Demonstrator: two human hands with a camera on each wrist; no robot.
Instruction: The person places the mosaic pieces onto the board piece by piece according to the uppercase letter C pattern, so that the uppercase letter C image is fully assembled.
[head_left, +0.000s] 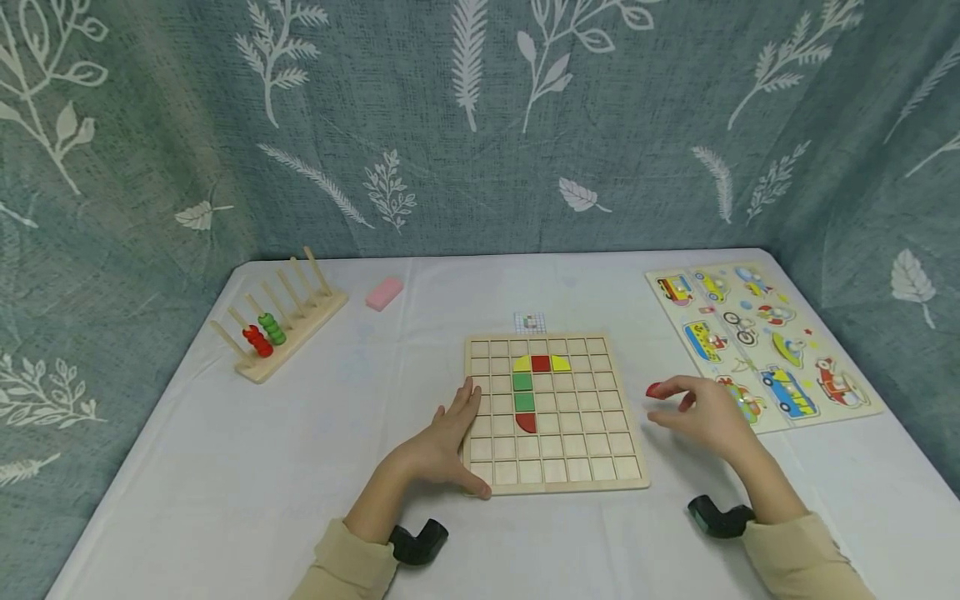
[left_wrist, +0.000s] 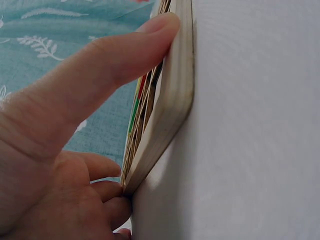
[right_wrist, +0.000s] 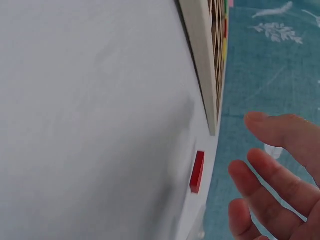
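A square wooden grid board (head_left: 555, 489) lies on the table. Set in its cells are a red square (head_left: 540, 363) between two yellow rounded pieces (head_left: 560, 363), two green squares (head_left: 523, 402) and a red rounded piece (head_left: 527, 423). My left hand (head_left: 442, 446) is spread at the board's near left corner, thumb on the rim (left_wrist: 175, 90), fingers along the left side. To the right of the board, my right hand (head_left: 701, 412) hovers with parted, loosely bent fingers. A loose red piece (right_wrist: 198, 171) lies on the table, apart from those fingers in the right wrist view.
A small printed pattern card (head_left: 530, 322) lies behind the board. Back left stand a wooden peg rack (head_left: 300, 333) with red and green beads and a pink block (head_left: 384, 293). A vehicle picture puzzle (head_left: 765, 342) lies at the right, close to the right hand.
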